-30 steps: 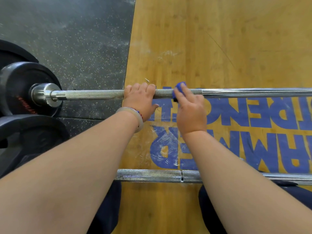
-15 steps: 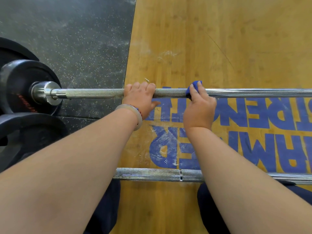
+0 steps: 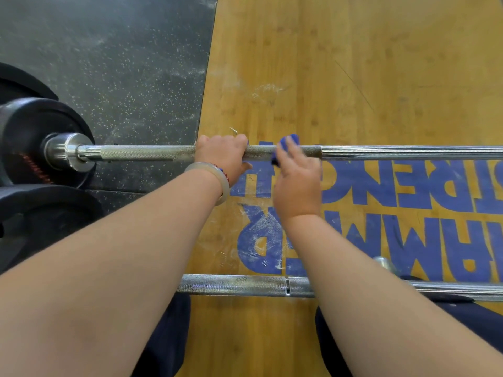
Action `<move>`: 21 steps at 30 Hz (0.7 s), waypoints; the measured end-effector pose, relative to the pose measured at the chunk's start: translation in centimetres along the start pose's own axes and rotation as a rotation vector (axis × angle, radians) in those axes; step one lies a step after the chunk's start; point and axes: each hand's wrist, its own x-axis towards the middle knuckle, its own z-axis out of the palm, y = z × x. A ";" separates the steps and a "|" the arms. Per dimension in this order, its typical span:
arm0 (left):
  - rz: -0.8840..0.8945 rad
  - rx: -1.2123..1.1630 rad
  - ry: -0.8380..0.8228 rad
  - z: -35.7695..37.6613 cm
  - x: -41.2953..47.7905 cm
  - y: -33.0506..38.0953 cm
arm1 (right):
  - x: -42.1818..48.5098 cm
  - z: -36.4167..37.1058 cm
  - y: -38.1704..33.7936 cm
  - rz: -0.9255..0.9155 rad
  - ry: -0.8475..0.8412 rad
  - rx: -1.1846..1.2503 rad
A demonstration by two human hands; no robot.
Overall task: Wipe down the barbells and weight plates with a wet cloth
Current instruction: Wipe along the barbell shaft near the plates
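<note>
while my left hand (image 3: 221,156) grips the far barbell (image 3: 141,153), my right hand (image 3: 296,183), clutching the blue cloth (image 3: 288,140), should rub firmly lengthwise.

Blue cloth (image 3: 292,138) mostly under right hand (image 3: 298,183); far barbell (image 3: 408,152) and weight plates (image 3: 27,123) cropped at the edges.

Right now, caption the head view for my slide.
Left hand grips the barbell while the right hand holds a blue cloth against it.
</note>
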 end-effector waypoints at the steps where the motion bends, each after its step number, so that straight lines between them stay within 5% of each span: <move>1: 0.006 0.002 0.004 0.0 0.0 0.0 | -0.6 0.4 -0.4 -0.095 -0.024 0.007; 5: 0.027 0.000 0.015 0.0 0.3 -0.3 | 0.0 -0.3 1.1 -0.119 -0.038 -0.034; 9: 0.058 -0.004 -0.038 -0.1 0.8 -0.5 | 1.2 -0.9 2.3 0.215 0.011 -0.032; 15: 0.056 -0.003 -0.048 -0.3 0.7 -0.4 | -0.3 0.4 0.2 -0.208 -0.088 0.011; 21: 0.093 -0.025 0.342 3.3 -2.1 -0.5 | 0.8 -0.4 2.3 0.133 0.089 -0.036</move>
